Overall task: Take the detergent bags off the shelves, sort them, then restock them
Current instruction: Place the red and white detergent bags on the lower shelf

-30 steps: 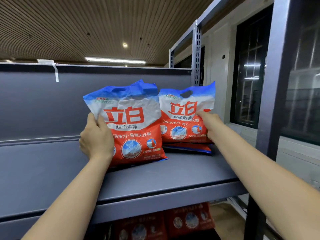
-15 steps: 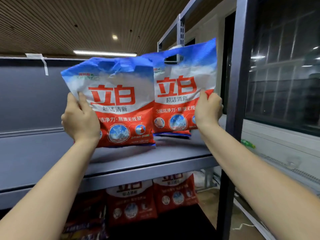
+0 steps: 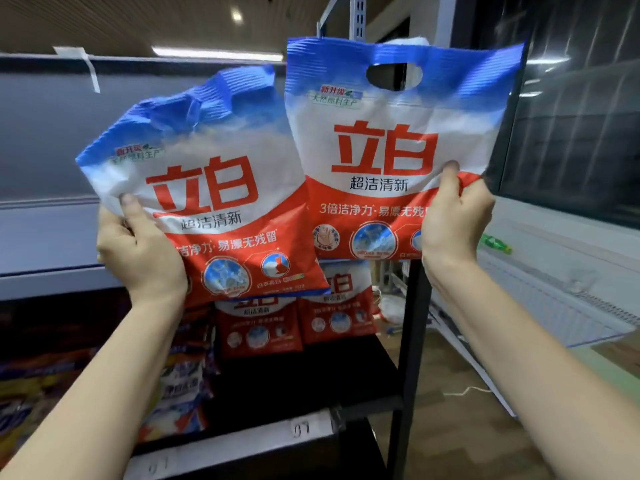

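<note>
Two detergent bags are being held up in front of the shelving, clear of any shelf surface. The left bag (image 3: 221, 202) is being gripped at its left edge by the left hand (image 3: 138, 251), with the thumb pressed on the front face and the fingers curled behind; the bag is being held tilted, its blue top leaning toward the right. The right bag (image 3: 391, 150) is being pinched at its right edge by the right hand (image 3: 453, 220), thumb on the front, and is being kept upright and a little higher, its handle cut-out showing near the top. The left bag's right side is being overlapped against the lower left corner of the right one.

Below the two, on a lower shelf (image 3: 311, 375), two more red bags (image 3: 298, 323) of the same brand are being kept standing side by side. Further left on that level, other packets (image 3: 180, 386) in blue, white and yellow are being stored, though they are too blurred for their kind to be told. A dark upright post (image 3: 412, 341) is being partly covered by the right bag. A green bottle (image 3: 495, 244) is lying on the ledge to the right.
</note>
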`<move>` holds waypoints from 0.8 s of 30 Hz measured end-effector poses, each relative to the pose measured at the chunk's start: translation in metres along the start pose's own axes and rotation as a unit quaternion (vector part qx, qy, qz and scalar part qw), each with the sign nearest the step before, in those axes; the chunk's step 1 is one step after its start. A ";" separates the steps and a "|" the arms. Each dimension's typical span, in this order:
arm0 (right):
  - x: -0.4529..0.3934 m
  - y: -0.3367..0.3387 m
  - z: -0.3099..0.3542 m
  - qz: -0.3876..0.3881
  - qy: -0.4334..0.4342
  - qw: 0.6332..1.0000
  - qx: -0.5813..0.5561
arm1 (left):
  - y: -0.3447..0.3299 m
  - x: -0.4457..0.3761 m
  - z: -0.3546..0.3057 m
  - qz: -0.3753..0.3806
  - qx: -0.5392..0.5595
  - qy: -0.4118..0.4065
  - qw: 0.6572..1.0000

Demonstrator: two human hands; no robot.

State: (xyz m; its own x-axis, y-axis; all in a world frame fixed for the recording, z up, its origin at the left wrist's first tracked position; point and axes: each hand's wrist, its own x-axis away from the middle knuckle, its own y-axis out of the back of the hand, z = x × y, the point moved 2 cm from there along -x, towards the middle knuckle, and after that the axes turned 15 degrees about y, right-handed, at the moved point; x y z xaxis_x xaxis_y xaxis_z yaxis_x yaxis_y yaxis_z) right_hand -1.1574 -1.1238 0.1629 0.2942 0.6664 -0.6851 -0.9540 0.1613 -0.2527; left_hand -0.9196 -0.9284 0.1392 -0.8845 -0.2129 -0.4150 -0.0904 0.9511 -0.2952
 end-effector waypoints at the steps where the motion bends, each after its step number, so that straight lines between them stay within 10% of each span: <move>1: 0.005 0.007 -0.003 0.004 0.000 1.000 0.000 | 0.006 0.007 0.006 0.000 -0.003 0.004 1.000; 24: 0.134 0.010 -0.138 0.234 0.001 0.948 0.217 | 0.042 0.080 0.155 0.005 -0.285 0.096 0.954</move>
State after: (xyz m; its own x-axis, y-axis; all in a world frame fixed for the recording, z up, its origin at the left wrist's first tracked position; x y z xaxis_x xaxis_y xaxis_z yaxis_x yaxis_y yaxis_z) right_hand -1.1196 -1.1331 -0.0259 -0.1670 0.7368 -0.6551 -0.9141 0.1333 0.3830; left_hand -0.9238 -0.9400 -0.0398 -0.9491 -0.2105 -0.2343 -0.2674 0.9316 0.2462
